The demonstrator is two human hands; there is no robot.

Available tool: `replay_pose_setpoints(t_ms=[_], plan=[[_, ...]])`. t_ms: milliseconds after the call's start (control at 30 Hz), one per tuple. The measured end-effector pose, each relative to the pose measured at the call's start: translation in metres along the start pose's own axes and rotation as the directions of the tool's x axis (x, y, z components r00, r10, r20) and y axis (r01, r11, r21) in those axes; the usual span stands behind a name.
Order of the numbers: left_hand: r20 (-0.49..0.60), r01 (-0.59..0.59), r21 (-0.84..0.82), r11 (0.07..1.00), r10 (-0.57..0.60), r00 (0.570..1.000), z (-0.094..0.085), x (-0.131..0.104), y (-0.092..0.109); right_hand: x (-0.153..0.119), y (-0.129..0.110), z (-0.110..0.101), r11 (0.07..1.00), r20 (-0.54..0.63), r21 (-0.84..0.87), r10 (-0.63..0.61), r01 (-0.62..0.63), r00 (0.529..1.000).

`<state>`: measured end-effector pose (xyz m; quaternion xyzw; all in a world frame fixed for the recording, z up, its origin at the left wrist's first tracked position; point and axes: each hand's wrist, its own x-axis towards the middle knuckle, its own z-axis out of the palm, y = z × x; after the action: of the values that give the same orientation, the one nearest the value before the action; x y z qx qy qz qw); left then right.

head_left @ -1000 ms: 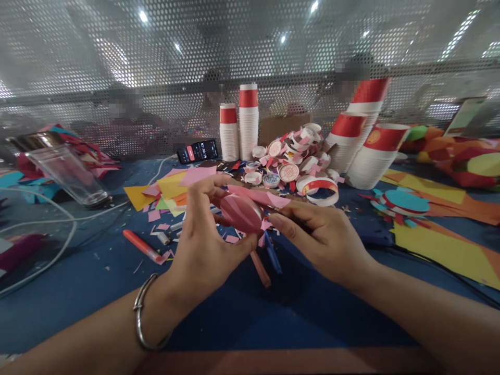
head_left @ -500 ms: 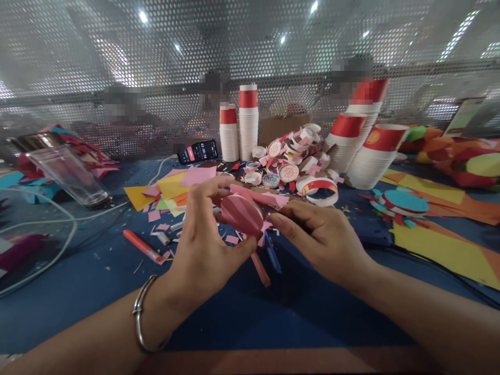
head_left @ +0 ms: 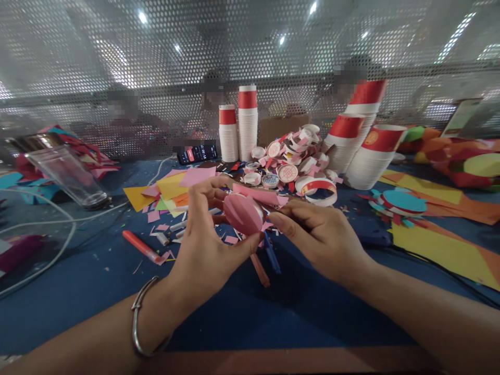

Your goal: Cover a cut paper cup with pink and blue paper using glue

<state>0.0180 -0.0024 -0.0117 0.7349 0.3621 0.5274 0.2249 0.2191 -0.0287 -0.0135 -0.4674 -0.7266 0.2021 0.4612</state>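
Observation:
My left hand [head_left: 207, 239] holds a round paper piece [head_left: 244, 214] with a smooth pink face, its thumb at the lower edge and fingers around the far side. A pink paper strip [head_left: 260, 195] sticks out along its top. At the piece's right edge, my right hand [head_left: 324, 242] is closed, thumb and forefinger pinching beside the strip's end; the exact grip is partly hidden. Below the piece lie a blue pen-like stick [head_left: 272, 255] and a reddish stick [head_left: 260, 271]. Pink paper scraps [head_left: 231, 239] are scattered behind my left hand.
Paper cup stacks [head_left: 248, 125] stand at the back, beside a heap of cut cup bottoms [head_left: 288, 172]. A cup ring [head_left: 320, 191], a turquoise-topped disc [head_left: 403, 202] and coloured paper sheets [head_left: 445, 252] lie rightward. Leftward are a red pen [head_left: 142, 247], a clear bottle [head_left: 72, 172] and a white cable [head_left: 74, 224].
The pink piece has turned slightly in my left hand, showing its face more fully. Both hands stay in nearly the same place.

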Motion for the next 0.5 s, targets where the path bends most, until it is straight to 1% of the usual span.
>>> replay_pose_setpoints(t_ms=[67, 133, 200, 233, 367, 433, 500], plan=[[0.038, 0.173, -0.153, 0.973, -0.169, 0.985, 0.0006, 0.0016, -0.0004, -0.0001, 0.0003, -0.0003, 1.000, 0.002, -0.004, -0.007, 0.007, 1.000], [0.111, 0.346, -0.290, 0.892, -0.327, 0.938, 0.0014, 0.0030, -0.0008, 0.0002, 0.0005, -0.0002, 1.000, -0.001, -0.011, -0.017, 0.017, 1.000], [0.178, 0.452, -0.369, 0.812, -0.416, 0.892, 0.0026, 0.0038, -0.0008, 0.0008, 0.0006, 0.0003, 0.999, -0.002, -0.023, -0.023, 0.023, 1.000], [0.197, 0.475, -0.392, 0.788, -0.432, 0.880, 0.0034, 0.0040, -0.0006, 0.0010, 0.0008, 0.0006, 0.999, -0.001, -0.029, -0.025, 0.025, 1.000], [0.231, 0.485, -0.495, 0.721, -0.429, 0.873, 0.0063, 0.0048, 0.0019, 0.0015, 0.0017, 0.0013, 0.999, 0.002, -0.040, -0.016, 0.016, 1.000], [0.273, 0.511, -0.549, 0.661, -0.437, 0.857, 0.0064, 0.0060, 0.0036, 0.0014, 0.0023, 0.0008, 0.999, 0.005, -0.036, -0.006, 0.006, 1.000], [0.311, 0.531, -0.565, 0.632, -0.433, 0.846, 0.0051, 0.0072, 0.0044, 0.0014, 0.0026, 0.0001, 1.000, 0.015, -0.029, 0.006, -0.006, 1.000]])
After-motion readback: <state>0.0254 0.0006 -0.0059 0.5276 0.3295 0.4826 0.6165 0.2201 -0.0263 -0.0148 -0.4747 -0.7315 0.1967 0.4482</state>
